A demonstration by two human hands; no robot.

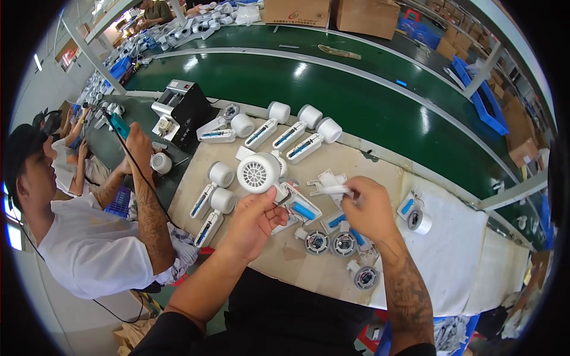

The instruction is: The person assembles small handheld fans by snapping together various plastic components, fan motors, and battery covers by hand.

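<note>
My left hand point(256, 224) pinches a white handheld device point(259, 172) near its neck. Its round slotted grille faces up, and its opened handle shows a blue cylindrical battery point(303, 210). A thin white plastic piece point(332, 190), perhaps a handle cover, is between the closed fingers of my right hand point(374, 207), beside that handle. Nearer me lie several opened units with round ends showing circuit parts point(316, 241). More units with open handles point(261, 133) line the far side of the table, and others point(205, 200) lie to the left.
Paper sheeting covers the table point(439, 273); one opened unit point(419, 221) lies on its right part. A black machine point(189, 113) stands far left. Beyond runs a green conveyor point(267, 80) with cardboard boxes point(297, 13) behind. At left, a co-worker grips a teal power screwdriver point(120, 126).
</note>
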